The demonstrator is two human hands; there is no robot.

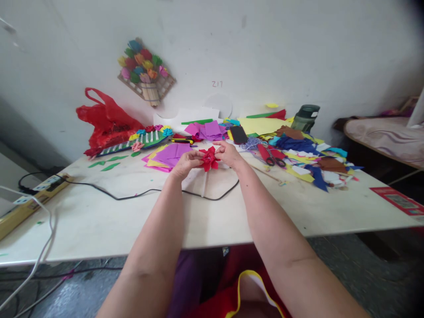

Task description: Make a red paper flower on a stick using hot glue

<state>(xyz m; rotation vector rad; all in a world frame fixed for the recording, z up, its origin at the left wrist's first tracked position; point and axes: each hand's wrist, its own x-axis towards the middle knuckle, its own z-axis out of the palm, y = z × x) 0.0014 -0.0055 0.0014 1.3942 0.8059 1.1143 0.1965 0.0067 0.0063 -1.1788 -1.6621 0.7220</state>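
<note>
Between my two hands is a red paper flower (pixel 209 159) with pointed petals, held above the table. My left hand (pixel 188 164) pinches a petal on its left side. On the right side, my right hand (pixel 228 154) has its thumb and fingers closed at another petal's edge. A pale stick-like piece (pixel 205 183) reaches down from below the flower to the tabletop; whether it is joined to the flower I cannot tell. Just behind my left hand lie stacked purple, yellow and pink paper sheets (pixel 168 157).
A black cable (pixel 149 191) crosses the white table (pixel 132 225) to a power strip (pixel 36 194) at left. Scissors (pixel 274 160) and paper scraps (pixel 294 148) crowd the right. Behind are a phone (pixel 238 135), a cutter knife (pixel 182 141), a red bag (pixel 109 119) and a bottle (pixel 305 118).
</note>
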